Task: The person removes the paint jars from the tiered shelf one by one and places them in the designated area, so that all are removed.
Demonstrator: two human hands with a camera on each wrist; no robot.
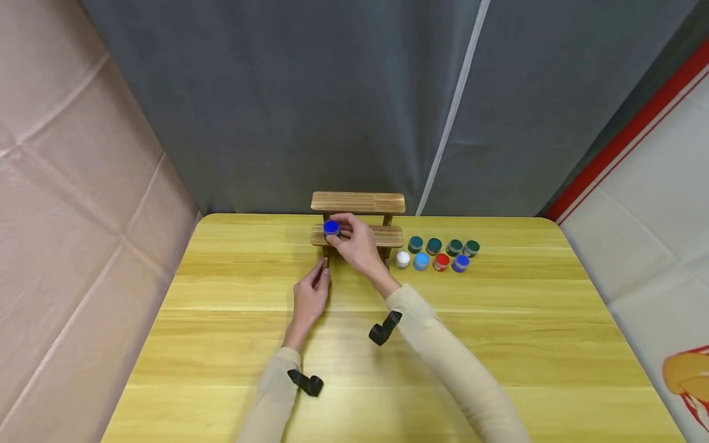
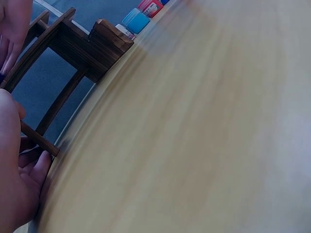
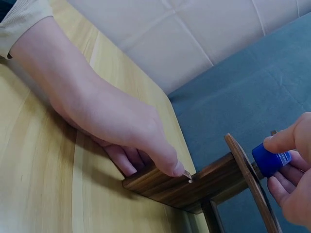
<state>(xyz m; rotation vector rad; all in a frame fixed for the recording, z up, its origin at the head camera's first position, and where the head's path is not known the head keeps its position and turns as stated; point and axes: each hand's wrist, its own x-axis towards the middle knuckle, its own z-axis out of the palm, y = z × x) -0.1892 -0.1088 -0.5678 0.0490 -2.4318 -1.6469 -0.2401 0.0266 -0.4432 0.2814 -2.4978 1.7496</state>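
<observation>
My right hand pinches a small blue-lidded jar between thumb and fingers at the left end of the lower shelf of a wooden two-tier stand. In the right wrist view the blue jar is close beside the stand's slat, with the right hand's fingers around it. Low at the stand's front left, my left hand grips the side of its base. The left wrist view shows the left thumb and fingers around a dark wooden bar near the tabletop.
Right of the stand, jars stand in two rows: several with dark green lids behind, and a white jar, a light blue jar, a red jar and another blue jar in front. A grey curtain hangs behind the table.
</observation>
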